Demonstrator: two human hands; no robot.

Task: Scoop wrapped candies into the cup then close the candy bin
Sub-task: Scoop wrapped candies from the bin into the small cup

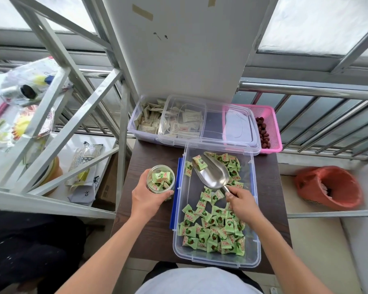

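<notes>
Beside the table (149, 230) a bag (83, 194) reads "GK"; candies (213, 236) print illegible.

An enclosed storage balcony is suggested by the steel railing (306, 91) at right, windows (316, 22) at top, a cluttered metal rack (72, 126) at left and a candy bin (214, 261) at lower centre.
</notes>
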